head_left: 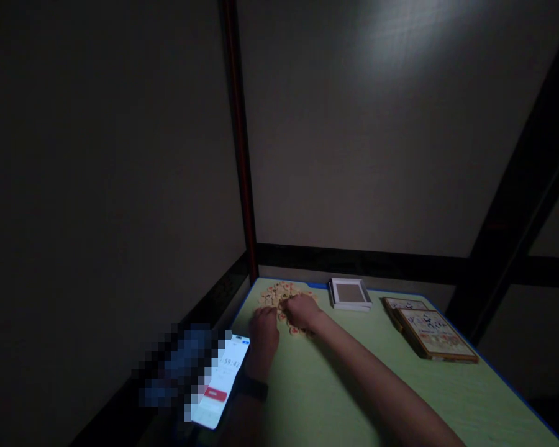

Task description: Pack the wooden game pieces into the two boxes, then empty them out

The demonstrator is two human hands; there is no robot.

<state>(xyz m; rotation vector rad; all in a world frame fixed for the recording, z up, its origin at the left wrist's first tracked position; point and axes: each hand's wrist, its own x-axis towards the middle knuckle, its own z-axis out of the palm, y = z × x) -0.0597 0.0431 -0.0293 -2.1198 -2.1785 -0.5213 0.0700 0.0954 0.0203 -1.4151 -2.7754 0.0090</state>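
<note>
Round wooden xiangqi pieces (286, 287) with red and dark characters lie in a loose heap at the far left corner of the green table. Over the near side of the heap is my right hand (302, 310), its fingers curled down and closed among the pieces. My left hand (264, 329), with a dark band on the wrist, rests at the heap's near left edge with bent fingers close together. Whatever either set of fingertips pinches is hidden or too small to make out. A few pieces, such as one red-marked disc (294, 331), lie below my right hand.
A shallow white box (350, 293) sits at the table's back edge. Two printed flat cases (435, 334) overlap on the right. A lit phone (221, 382) showing a timer stands by the left edge. Walls (354, 155) close in behind and left of the green table (317, 397).
</note>
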